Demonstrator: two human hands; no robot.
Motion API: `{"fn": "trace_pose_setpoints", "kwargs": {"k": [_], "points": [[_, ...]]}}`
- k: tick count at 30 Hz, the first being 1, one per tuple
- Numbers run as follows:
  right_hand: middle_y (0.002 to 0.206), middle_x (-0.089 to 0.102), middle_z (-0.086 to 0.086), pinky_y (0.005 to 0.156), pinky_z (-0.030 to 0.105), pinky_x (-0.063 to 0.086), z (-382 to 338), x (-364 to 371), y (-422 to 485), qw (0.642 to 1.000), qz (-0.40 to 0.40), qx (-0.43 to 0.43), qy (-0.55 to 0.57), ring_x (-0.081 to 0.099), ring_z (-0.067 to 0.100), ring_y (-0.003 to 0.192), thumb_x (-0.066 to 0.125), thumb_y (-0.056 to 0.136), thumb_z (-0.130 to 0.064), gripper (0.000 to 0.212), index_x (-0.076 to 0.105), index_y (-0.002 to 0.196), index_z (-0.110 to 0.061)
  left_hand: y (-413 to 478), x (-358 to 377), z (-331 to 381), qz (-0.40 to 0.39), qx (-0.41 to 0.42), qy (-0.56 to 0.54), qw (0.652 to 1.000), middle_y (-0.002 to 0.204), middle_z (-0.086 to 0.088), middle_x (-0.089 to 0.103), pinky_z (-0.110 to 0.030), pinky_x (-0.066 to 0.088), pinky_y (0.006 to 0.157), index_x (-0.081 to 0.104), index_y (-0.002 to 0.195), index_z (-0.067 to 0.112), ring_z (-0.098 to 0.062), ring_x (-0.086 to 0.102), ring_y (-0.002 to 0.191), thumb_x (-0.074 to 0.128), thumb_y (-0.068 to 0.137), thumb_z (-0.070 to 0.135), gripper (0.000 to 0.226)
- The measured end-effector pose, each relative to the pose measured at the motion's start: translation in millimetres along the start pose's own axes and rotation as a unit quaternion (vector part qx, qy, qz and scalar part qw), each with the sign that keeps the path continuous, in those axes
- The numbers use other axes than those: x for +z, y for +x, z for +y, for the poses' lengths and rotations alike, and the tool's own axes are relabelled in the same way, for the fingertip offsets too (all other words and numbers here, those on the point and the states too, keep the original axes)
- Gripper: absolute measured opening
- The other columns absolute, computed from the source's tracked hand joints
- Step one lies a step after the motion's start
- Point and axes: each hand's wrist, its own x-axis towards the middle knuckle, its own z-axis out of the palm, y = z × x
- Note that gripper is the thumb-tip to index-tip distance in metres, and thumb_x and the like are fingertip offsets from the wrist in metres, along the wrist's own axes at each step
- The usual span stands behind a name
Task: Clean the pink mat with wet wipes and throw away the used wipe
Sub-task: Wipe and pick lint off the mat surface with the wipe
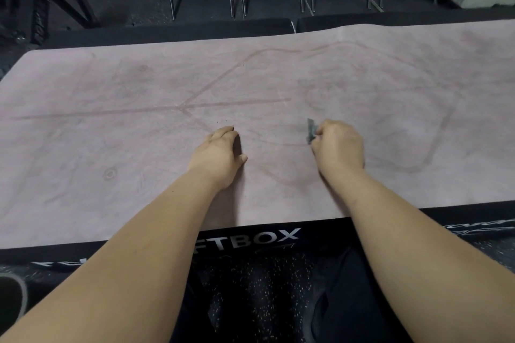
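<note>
The soiled pale pink mat (111, 133) lies flat with its long axis running left to right, covering a black padded box (459, 228) with white lettering. Towards the mat's near edge, right of the middle, the right hand (338, 145) has its grip curled tight around a small crumpled grey wet wipe (311, 131), whose free end points upward. The left hand (220, 153) rests beside it, fingertips on the mat, holding nothing.
</note>
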Motion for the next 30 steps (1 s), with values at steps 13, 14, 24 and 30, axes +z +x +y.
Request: {"fn": "trace_pose_setpoints", "kwargs": {"k": [13,14,24,30], "points": [[0.095,0.059,0.01,0.071,0.037,0.044,25.4,2.4,-5.2,0.997,0.027,-0.068,0.001,0.052,0.033,0.093,0.058,0.085,-0.001,0.027,0.073,0.104,-0.012,-35.1,17.2,20.1,0.053,0.033,0.0,0.998,0.163,0.003,0.042,-0.039,0.033,0.123,0.05,0.151,0.017,-0.023,0.036,0.15,0.056,0.104,0.033,0.05],[0.096,0.058,0.009,0.072,0.036,0.045,23.9,3.7,-4.8,0.997,0.019,-0.07,-0.002,0.05,0.033,0.094,0.059,0.086,-0.003,0.024,0.073,0.104,-0.011,-35.0,17.4,20.0,0.049,0.031,-0.001,0.998,0.164,0.003,0.04,-0.038,0.031,0.124,0.049,0.153,0.017,-0.023,0.035,0.151,0.055,0.105,0.033,0.051],[0.096,0.073,-0.001,0.077,0.027,0.049,11.9,0.8,-10.8,0.982,0.014,-0.031,0.185,0.065,0.02,0.089,0.068,0.093,-0.024,0.013,0.076,0.103,-0.023,-35.2,14.6,18.0,0.035,0.023,-0.007,0.999,0.165,0.004,0.039,-0.036,0.032,0.123,0.047,0.154,0.02,-0.021,0.037,0.151,0.059,0.104,0.034,0.053],[0.113,0.064,0.002,0.097,0.033,0.047,14.8,0.7,-18.2,0.984,0.042,-0.044,0.169,0.049,0.025,0.109,0.062,0.097,-0.021,0.023,0.075,0.117,-0.02,-31.8,13.1,18.2,0.027,0.021,-0.015,0.999,0.163,0.003,0.042,-0.04,0.037,0.121,0.05,0.152,0.021,-0.023,0.042,0.148,0.063,0.102,0.035,0.053]]}}
